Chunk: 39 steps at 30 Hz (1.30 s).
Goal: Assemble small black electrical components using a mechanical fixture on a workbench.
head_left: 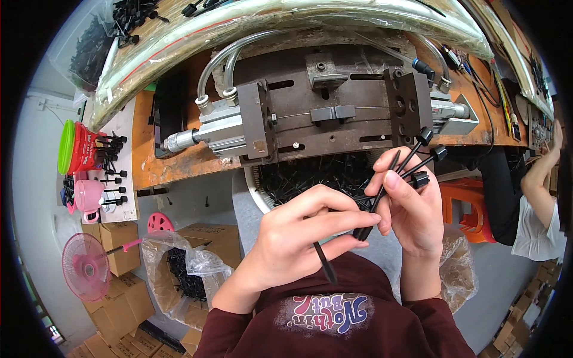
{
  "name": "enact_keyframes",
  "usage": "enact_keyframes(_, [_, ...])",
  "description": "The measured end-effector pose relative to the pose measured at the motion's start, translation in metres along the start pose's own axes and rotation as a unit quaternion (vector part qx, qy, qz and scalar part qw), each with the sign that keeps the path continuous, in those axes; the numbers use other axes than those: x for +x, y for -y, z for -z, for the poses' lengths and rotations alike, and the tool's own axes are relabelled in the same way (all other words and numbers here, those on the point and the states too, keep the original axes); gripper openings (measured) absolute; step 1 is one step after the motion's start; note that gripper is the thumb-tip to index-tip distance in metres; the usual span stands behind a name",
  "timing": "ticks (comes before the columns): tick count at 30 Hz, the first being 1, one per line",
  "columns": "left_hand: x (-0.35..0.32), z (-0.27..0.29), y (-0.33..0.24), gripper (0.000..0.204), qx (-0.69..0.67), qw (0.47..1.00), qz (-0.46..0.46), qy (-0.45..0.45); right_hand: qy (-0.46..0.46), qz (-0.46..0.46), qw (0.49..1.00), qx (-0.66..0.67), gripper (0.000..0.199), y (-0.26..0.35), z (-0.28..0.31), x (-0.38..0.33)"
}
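My right hand (415, 206) is closed around several thin black rods with round black caps (412, 157), which look like cosmetic applicator wands. Their capped ends fan out above its fingers. Close beside it, my left hand (298, 230) pinches the lower ends of that bundle between thumb and fingers. Another black wand (326, 266) pokes down below my left hand, its flattened tip showing; its upper part is hidden by the fingers. Beneath both hands sits a white basin (256, 192) holding many black wands.
A brown metal fixture (334, 128) with air cylinders and clear hoses spans the orange bench ahead. At left are a pink fan (86, 267), cartons (125, 298) and a lined box (161, 271) of black parts. An orange stool (468, 206) and another person (540, 209) are at right.
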<state>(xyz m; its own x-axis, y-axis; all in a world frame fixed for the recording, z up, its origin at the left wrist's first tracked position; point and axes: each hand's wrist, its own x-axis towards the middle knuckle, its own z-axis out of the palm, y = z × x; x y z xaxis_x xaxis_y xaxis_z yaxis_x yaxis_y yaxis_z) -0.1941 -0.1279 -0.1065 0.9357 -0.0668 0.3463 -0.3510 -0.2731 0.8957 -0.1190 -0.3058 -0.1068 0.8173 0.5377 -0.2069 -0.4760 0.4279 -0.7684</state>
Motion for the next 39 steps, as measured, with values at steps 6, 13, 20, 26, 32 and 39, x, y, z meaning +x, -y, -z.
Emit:
enact_keyframes(6, [0.006, 0.001, -0.007, 0.032, 0.185, 0.98, -0.016, -0.071, -0.1, 0.185, 0.961, -0.18, 0.025, 0.002, 0.002, 0.0])
enact_keyframes(13, [0.022, -0.011, 0.03, 0.023, 0.414, 0.903, -0.072, -0.09, -0.107, 0.235, 0.942, -0.213, 0.016, 0.005, 0.014, -0.007])
enact_keyframes(20, [0.033, -0.008, 0.028, 0.023, 0.412, 0.905, -0.06, -0.089, -0.07, 0.286, 0.927, -0.233, 0.027, 0.01, 0.019, -0.013])
enact_keyframes(26, [0.033, -0.008, 0.027, 0.027, 0.389, 0.916, -0.043, -0.089, -0.116, 0.407, 0.74, -0.523, 0.018, 0.014, 0.024, -0.015])
enact_keyframes(32, [0.027, -0.003, -0.01, 0.051, -0.048, 0.999, 0.01, 0.003, -0.086, 0.507, 0.518, -0.684, 0.038, 0.006, 0.018, 0.0])
enact_keyframes(39, [0.014, -0.001, -0.016, 0.032, -0.003, 0.999, -0.037, -0.019, -0.075, 0.541, 0.501, -0.671, 0.031, -0.001, 0.011, 0.017])
